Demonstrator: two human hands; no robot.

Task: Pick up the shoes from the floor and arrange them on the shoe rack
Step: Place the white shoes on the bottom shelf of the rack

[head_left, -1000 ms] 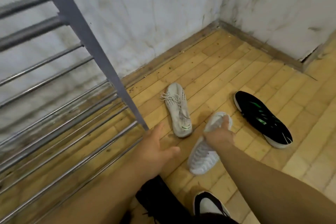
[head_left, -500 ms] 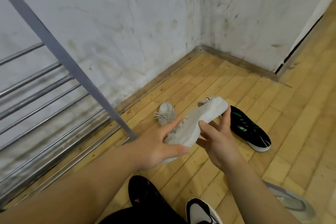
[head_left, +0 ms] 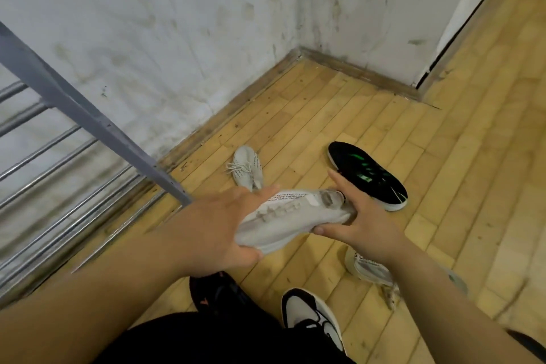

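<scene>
Head view: white shoe [head_left: 295, 210] spans between our hands (left hand [head_left: 215, 230] grips toe, right hand [head_left: 362, 223] grips heel).

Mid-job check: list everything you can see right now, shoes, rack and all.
held shoe: one, white, between both hands, off the floor
laced shoe: one, white, floor near the wall
black shoe: one, black with green marks, floor at right
cream shoe: one, cream, floor under the right forearm
two-tone shoe: one, black and white, bottom centre
dark shoe: one, black, low centre, partly hidden
shoe rack: one, grey frame, metal bars, left
left hand: grips the held shoe
right hand: holds its other end
</scene>
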